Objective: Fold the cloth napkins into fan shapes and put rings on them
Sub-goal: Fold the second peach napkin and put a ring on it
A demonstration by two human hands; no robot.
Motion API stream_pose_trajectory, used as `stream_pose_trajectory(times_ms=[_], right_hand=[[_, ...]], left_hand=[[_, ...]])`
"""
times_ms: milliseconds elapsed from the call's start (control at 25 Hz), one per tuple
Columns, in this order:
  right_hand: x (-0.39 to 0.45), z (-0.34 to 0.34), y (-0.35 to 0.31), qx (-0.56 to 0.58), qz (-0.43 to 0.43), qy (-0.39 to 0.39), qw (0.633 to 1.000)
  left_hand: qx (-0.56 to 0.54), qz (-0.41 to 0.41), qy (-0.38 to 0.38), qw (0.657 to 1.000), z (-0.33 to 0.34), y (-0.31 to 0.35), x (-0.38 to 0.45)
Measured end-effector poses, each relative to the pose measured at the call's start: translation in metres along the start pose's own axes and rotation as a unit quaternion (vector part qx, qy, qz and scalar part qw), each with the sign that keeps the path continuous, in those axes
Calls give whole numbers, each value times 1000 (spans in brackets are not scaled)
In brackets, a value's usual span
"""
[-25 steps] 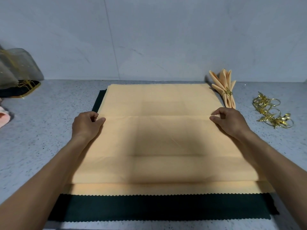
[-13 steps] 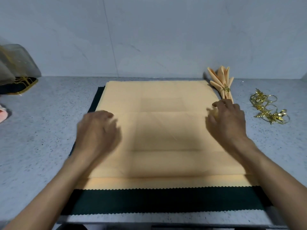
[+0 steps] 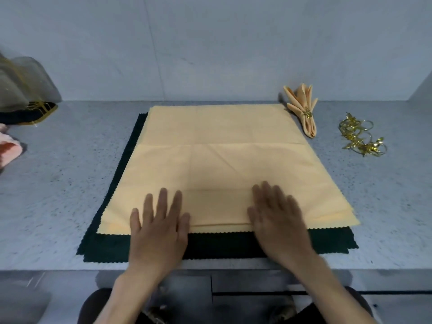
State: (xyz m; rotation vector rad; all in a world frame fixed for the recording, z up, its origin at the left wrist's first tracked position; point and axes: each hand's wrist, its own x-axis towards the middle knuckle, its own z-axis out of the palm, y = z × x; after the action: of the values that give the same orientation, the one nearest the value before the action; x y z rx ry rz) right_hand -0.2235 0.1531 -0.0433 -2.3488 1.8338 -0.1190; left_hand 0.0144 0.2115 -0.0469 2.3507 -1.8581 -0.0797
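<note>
Two bare hands lie flat at the near edge of a peach cloth napkin (image 3: 222, 160), the landmark for everything here. The left hand (image 3: 159, 232) has its fingers straight and spread, fingertips on the napkin's near edge, palm over the dark green cloth (image 3: 222, 245) that lies underneath and shows along the near and left sides. The right hand (image 3: 278, 223), blurred, also rests with straight, loosely spread fingers on the napkin's near edge. The napkin lies open and flat on a grey speckled counter (image 3: 58, 183), creased across its middle. Right of the napkin, well apart, sits a cluster of gold rings (image 3: 361, 136). Just beside its far right corner lies a finished fan-folded napkin (image 3: 304, 108) wearing a gold ring. Far left of the napkin are a pink cloth (image 3: 9, 148) and a sheer bag (image 3: 25, 85).
</note>
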Motion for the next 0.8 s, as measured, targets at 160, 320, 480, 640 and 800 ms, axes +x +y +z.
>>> stream_pose_trajectory(times_ms=[160,320,480,640,800], right_hand=[[-22,-10,66,-25,115,15,993],[-21,-25,50,-43,130,33,990],[4,-40,-30,62,-41,89,993],[34,-10,-86,58,-130,-19,990],[39,7,-83,-4,-136,-20,990]], left_hand=[[11,-87,-22,996,-7,-30,-7],[13,-89,-18,996,-7,-29,-10],[28,-92,-24,995,-5,-29,-7],[92,-65,-92,989,-25,-32,-10],[73,-13,3,997,-65,-32,54]])
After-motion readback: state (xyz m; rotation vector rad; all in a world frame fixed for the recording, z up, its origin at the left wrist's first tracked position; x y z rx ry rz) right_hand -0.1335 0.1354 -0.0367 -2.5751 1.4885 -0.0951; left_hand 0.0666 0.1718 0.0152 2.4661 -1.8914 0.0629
